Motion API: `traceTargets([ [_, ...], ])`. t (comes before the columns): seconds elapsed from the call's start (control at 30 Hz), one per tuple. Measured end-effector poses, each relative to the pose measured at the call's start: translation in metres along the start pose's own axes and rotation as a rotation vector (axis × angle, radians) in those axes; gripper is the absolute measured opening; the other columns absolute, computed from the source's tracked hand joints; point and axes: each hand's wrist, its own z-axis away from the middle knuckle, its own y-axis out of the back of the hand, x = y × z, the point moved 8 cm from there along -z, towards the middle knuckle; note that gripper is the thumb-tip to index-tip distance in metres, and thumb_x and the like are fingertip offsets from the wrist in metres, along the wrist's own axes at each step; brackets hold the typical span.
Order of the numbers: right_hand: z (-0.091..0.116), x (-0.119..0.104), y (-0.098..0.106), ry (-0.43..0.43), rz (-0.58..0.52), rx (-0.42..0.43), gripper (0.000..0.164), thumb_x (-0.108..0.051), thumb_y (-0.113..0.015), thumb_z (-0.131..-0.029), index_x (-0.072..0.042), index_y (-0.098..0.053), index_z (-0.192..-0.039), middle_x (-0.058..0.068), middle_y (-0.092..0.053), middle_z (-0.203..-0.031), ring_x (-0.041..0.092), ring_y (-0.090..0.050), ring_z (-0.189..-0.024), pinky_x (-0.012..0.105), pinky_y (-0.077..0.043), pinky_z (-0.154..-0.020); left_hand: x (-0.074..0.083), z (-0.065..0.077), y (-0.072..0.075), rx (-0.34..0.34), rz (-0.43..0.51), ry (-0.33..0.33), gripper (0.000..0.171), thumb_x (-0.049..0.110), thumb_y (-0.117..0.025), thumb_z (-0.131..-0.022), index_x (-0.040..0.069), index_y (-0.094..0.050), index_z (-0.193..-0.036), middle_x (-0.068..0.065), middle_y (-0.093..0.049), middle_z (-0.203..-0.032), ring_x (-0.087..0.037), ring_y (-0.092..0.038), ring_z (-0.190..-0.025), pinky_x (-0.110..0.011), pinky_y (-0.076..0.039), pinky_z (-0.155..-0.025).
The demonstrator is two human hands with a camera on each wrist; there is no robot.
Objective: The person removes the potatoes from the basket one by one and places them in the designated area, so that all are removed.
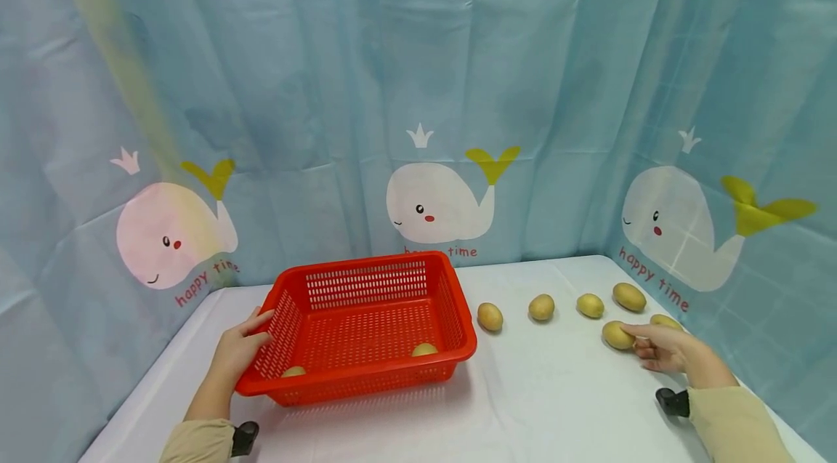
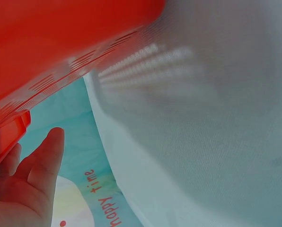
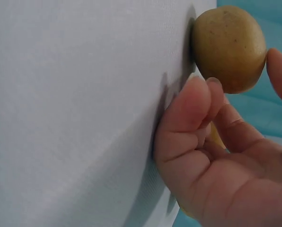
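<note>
A red plastic basket (image 1: pixel 356 376) with slotted walls stands on the left part of the table. My left hand (image 1: pixel 237 350) grips its left rim; in the left wrist view some fingers (image 2: pixel 45 163) show beside the rim's outer side. Two potatoes lie inside: one potato (image 1: pixel 424 349) at the near right, another potato (image 1: pixel 293 372) at the near left, both partly hidden by the front wall. Over at the right, my right hand (image 1: pixel 663 348) pinches a potato (image 1: pixel 617 335) between thumb and fingers, close to the tabletop. That potato (image 3: pixel 230 47) looks yellow-brown and rounded.
Several loose potatoes lie right of the basket: one potato (image 1: pixel 490 317) near its wall, then a potato (image 1: pixel 541 307), a smaller potato (image 1: pixel 591 305), a potato (image 1: pixel 629 296) at the back, and one (image 1: pixel 665 321) partly behind my right hand. Blue whale-print curtains (image 1: pixel 340 121) enclose the white-covered table (image 1: pixel 523 405).
</note>
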Motion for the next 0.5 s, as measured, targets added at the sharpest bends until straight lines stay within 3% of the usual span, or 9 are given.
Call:
traceTargets([
  [0.2,-0.0016,0.0019,0.0024,-0.007,0.055,0.013,0.035,-0.034,-0.059,-0.095,-0.011,-0.052,-0.069,-0.003,-0.047,-0.066,0.007,-0.046,-0.061,0.018,-0.045,-0.062,0.0016,0.0,0.0003,-0.002,-0.01,-0.011,0.055,0.008,-0.045,-0.097,0.002,-0.029,-0.149,-0.016,-0.009,-0.159,-0.045,-0.012,-0.143,-0.025,-0.052,-0.088],
  [0.37,0.0017,-0.0012,-0.0033,0.026,0.077,-0.033,0.036,-0.029,-0.059,-0.095,-0.016,-0.049,-0.062,-0.006,-0.043,-0.063,0.005,-0.045,-0.059,0.017,-0.045,-0.061,0.0015,0.0012,0.0007,-0.004,-0.007,-0.01,0.055,0.008,-0.045,-0.097,0.002,-0.029,-0.149,-0.016,-0.008,-0.159,-0.045,-0.012,-0.143,-0.012,-0.047,-0.075],
  [0.5,0.0043,-0.0047,-0.0046,0.043,0.074,-0.038,0.027,-0.024,-0.06,-0.094,-0.012,-0.053,-0.071,-0.006,-0.042,-0.062,0.006,-0.042,-0.059,0.017,-0.044,-0.06,0.0008,0.0013,0.0006,-0.003,-0.004,-0.006,0.055,0.008,-0.044,-0.097,0.002,-0.028,-0.149,-0.016,-0.008,-0.159,-0.045,-0.013,-0.143,-0.013,-0.048,-0.076],
])
